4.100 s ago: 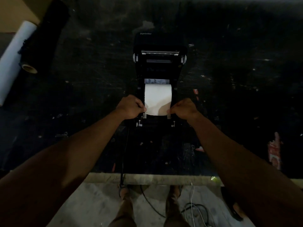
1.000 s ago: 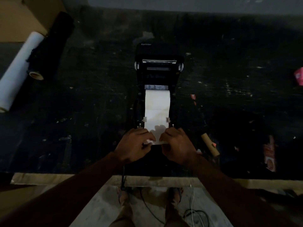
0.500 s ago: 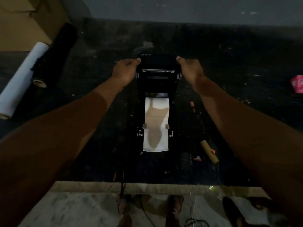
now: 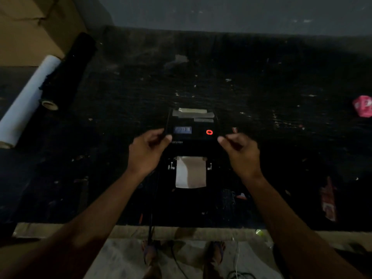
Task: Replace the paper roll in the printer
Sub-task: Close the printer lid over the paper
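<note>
The black printer (image 4: 192, 125) sits mid-table with its lid down; a red ring light (image 4: 209, 132) glows on top beside a blue label. A strip of white paper (image 4: 190, 172) sticks out of the front slot towards me. My left hand (image 4: 148, 153) pinches the lid's front left corner. At the front right corner my right hand (image 4: 240, 151) has its fingers curled on the lid's edge. The roll inside is hidden under the lid.
A long white roll (image 4: 26, 101) and a black roll (image 4: 68, 71) lie at the far left by a cardboard box (image 4: 30, 27). A pink wrapper (image 4: 363, 106) and a red wrapper (image 4: 328, 200) lie at the right. Cables hang over the table's front edge (image 4: 181, 232).
Both hands let go of the pulled-out paper, reached to the raised lid and swung it down over the roll. The red light now shows and the paper hangs from the front.
</note>
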`<act>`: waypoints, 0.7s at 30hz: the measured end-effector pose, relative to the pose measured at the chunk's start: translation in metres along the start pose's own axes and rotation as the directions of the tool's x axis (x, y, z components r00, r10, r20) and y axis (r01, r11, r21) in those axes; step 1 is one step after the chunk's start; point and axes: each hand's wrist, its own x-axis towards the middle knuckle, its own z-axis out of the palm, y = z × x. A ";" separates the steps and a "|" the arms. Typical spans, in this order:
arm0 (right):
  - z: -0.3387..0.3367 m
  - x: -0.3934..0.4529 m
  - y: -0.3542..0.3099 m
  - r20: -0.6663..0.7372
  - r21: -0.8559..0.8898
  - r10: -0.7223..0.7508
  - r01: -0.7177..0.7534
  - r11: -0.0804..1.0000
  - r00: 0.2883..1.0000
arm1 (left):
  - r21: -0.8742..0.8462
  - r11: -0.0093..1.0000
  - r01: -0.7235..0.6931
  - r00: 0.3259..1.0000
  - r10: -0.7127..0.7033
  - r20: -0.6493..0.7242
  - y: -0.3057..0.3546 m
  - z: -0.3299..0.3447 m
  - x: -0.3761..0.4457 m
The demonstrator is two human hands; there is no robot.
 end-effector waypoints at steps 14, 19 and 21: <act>0.017 -0.052 0.049 0.033 0.049 0.170 -0.171 0.984 0.985 | -0.043 0.997 0.056 0.997 -0.054 0.064 -0.059 0.020 -0.038; 0.019 -0.053 0.053 0.035 0.046 0.183 -0.185 0.982 0.982 | -0.051 0.996 0.066 0.996 -0.063 0.067 -0.063 0.023 -0.040; 0.020 -0.053 0.056 0.034 0.045 0.189 -0.190 0.981 0.981 | -0.050 0.997 0.054 0.997 -0.051 0.056 -0.065 0.024 -0.040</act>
